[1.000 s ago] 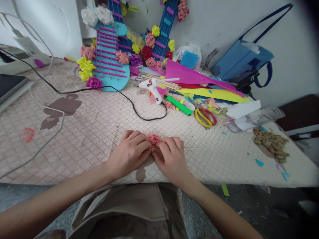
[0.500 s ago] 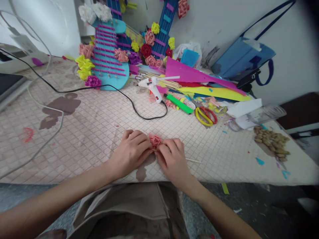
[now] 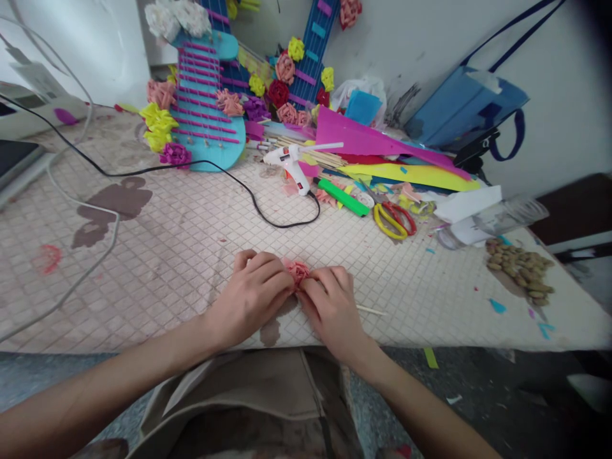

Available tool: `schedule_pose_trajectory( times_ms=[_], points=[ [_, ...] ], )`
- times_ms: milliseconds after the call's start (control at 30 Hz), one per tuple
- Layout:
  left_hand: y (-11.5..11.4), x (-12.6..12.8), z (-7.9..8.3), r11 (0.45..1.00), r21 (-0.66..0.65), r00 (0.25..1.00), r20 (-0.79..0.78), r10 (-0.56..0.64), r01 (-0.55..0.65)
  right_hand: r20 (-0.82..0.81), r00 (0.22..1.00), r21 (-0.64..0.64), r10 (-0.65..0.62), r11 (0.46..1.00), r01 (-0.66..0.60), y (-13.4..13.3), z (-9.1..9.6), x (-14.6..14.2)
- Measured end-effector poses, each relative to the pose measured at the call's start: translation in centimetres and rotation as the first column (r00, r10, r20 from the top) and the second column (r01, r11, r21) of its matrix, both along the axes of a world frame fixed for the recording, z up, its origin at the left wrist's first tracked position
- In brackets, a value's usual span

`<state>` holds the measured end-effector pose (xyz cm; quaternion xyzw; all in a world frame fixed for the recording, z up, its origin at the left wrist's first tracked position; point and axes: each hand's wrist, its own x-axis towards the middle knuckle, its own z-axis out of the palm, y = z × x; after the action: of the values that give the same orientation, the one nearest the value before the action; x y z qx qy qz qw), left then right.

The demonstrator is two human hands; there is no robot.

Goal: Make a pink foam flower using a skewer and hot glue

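Note:
A small pink paper flower (image 3: 298, 272) is pinched between my two hands near the front edge of the table. My left hand (image 3: 253, 298) grips its left side with closed fingers. From the right, my right hand (image 3: 333, 308) holds it with thumb and fingers pressed together. The fingertips hide the underside of the flower. A thin wooden stick (image 3: 371, 310) shows beside my right hand, its other end hidden behind that hand; I cannot tell whether it joins the flower.
Beyond my hands lie a white glue gun (image 3: 291, 167) with a black cord, a green cutter (image 3: 343, 197) and scissors (image 3: 391, 221). Decorated blue cutouts (image 3: 205, 108) lean at the back. On the right are a clear jar (image 3: 492, 221) and a heap of nuts (image 3: 520, 268).
Both hands stay on the flower, with only slight finger movement. The flower looks turned a little, and the whole view has shifted slightly.

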<state>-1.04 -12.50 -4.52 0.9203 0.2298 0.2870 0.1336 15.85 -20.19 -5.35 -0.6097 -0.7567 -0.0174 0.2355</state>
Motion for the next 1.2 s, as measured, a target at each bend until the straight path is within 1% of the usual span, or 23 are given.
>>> schedule_pose_trajectory(
  times_ms=[100, 167, 367, 533, 667, 867, 933, 1100, 1200],
  points=[
    [-0.10, -0.24, -0.02, 0.996, 0.082, 0.999, 0.000, -0.039, 0.039, 0.003, 1.000, -0.006, 0.006, 1.000, -0.006, -0.08, -0.01, 0.02],
    [-0.13, -0.33, -0.01, 0.993, 0.115, 0.999, -0.017, -0.035, 0.036, 0.004, 1.000, -0.002, 0.010, 1.000, -0.010, -0.11, -0.01, 0.02],
    [-0.08, -0.26, -0.04, 0.989, 0.148, 0.998, -0.056, -0.010, 0.019, -0.016, 1.000, 0.005, 0.002, 1.000, -0.002, -0.12, 0.03, 0.04],
    [-0.16, -0.20, 0.04, 0.990, 0.136, 0.996, -0.079, -0.036, 0.047, -0.056, 0.998, 0.029, 0.005, 1.000, -0.003, -0.25, -0.08, 0.10],
    [-0.26, -0.20, -0.04, 0.990, 0.128, 0.995, -0.090, -0.043, 0.054, -0.028, 0.999, 0.061, 0.028, 0.998, -0.027, -0.28, -0.17, 0.14],
    [-0.34, -0.12, -0.19, 0.996, 0.082, 0.999, -0.048, -0.014, 0.018, 0.024, 0.999, 0.040, 0.045, 0.998, -0.045, -0.31, -0.16, 0.19],
    [-0.38, -0.09, -0.23, 0.996, 0.088, 0.999, -0.052, -0.008, 0.012, 0.029, 0.999, 0.034, 0.044, 0.998, -0.045, -0.29, -0.14, 0.16],
    [-0.49, -0.22, -0.46, 0.990, 0.141, 0.996, -0.092, -0.014, 0.027, -0.069, 0.998, 0.068, 0.011, 0.998, -0.007, -0.34, -0.06, 0.10],
    [-0.50, -0.29, -0.58, 0.988, 0.155, 0.994, -0.113, -0.010, 0.027, -0.088, 0.996, 0.076, 0.007, 0.997, 0.000, -0.44, -0.03, 0.13]
  ],
)
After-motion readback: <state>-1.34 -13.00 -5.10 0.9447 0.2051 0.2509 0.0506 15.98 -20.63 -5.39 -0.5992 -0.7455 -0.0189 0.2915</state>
